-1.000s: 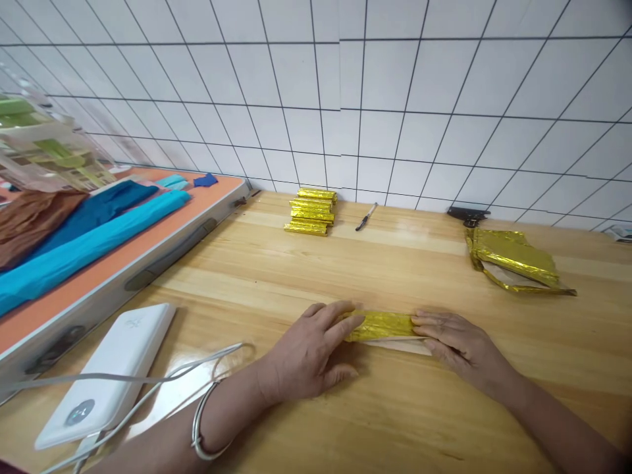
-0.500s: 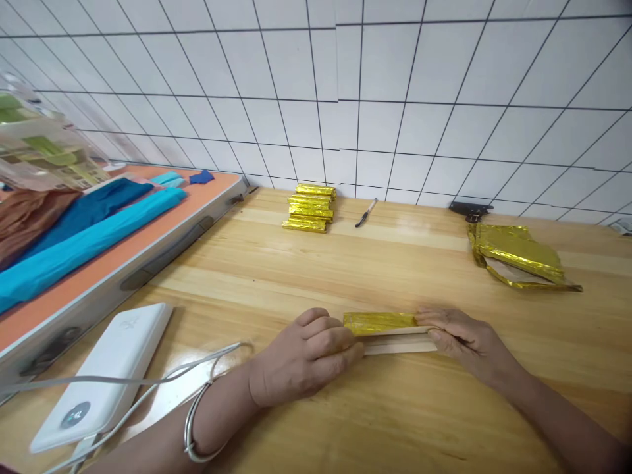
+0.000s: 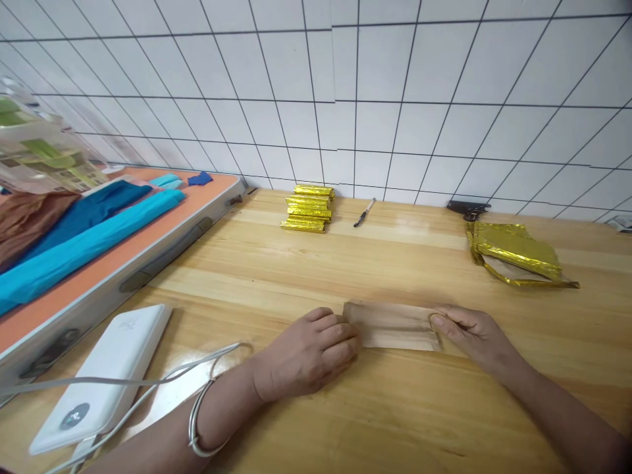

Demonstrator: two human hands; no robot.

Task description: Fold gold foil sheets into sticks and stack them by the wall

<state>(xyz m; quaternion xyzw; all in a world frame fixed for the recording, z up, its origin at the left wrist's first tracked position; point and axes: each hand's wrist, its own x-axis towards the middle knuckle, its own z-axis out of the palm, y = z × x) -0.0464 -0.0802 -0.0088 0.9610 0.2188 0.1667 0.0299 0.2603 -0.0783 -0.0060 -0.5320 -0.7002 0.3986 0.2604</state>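
Observation:
A creased strip of paper (image 3: 395, 326) lies low over the wooden table, its plain brown side facing up. My left hand (image 3: 316, 349) is closed on the strip's left end, with the fingertips curled over it. At the right end, my right hand (image 3: 467, 332) pinches the paper between thumb and fingers. Farther back, several rolled gold foil pieces (image 3: 309, 209) lie in a stack near the wall. A folded gold foil sheet (image 3: 518, 250) with a brown inner side rests at the right.
A pen (image 3: 364, 212) and a black clip (image 3: 469, 209) lie by the tiled wall. At the left are a white power bank (image 3: 106, 368) with cables, and an orange board (image 3: 197, 191) bearing blue and brown material.
The gold face that showed on the strip between my hands is out of sight; the strip is opened out to its brown side. Both hands still hold its ends.

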